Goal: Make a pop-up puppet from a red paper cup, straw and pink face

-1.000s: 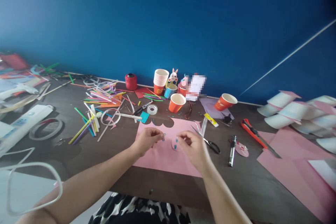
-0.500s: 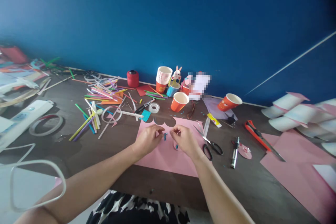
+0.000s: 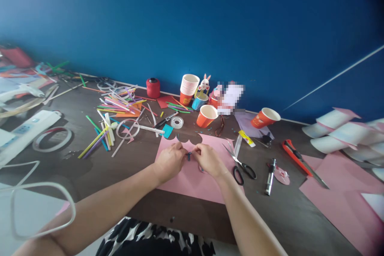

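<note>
Craft workspace, by the look of it. Desk [image 3: 90, 176] along a blue wall [image 3: 165, 20], scattered with scissors [image 3: 236, 159], box cutter [image 3: 297, 158], tape roll [image 3: 177, 127], pink paper [image 3: 192, 186].

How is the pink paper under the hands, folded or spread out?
Spread out: the pink paper lies flat on the table, no fold showing.

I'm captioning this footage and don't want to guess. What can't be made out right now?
All in the head view:
Blue piece: too small for its exact shape, and partly covered by the left hand and right hand.
Pale item: hidden by pixelation.
White cups: blurred, and cut off by the right edge.
Power strip: cut off by the left edge.
</note>
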